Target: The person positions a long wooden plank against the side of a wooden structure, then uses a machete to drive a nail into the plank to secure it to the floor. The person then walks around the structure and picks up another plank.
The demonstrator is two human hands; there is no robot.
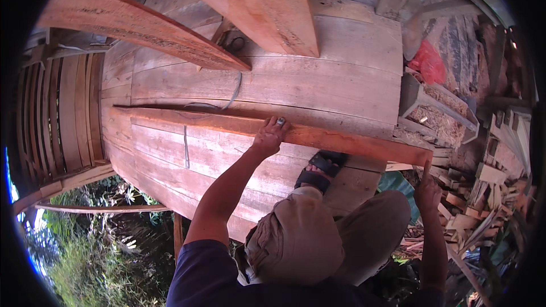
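A long reddish-brown wooden plank (347, 141) lies across the plank platform in front of me, running from far left to near right, its right end sticking out past the platform edge. My left hand (270, 135) is closed over the plank's middle, with a ring-like band on one finger. At the plank's right end is my right hand (427, 193), its index finger stretched up to the end's lower corner. Its other fingers are curled, and whether they hold something small is hidden. My sandalled foot (316, 171) rests on the platform beside the plank.
Two thick boards (250, 5) (142, 28) slant down over the far platform (352, 79). A dark cord (234, 91) lies behind the plank. At right are a wooden trough (435, 108) of shavings, a red plastic bag (427, 62) and heaped offcuts (483, 199). Greenery (108, 250) grows below left.
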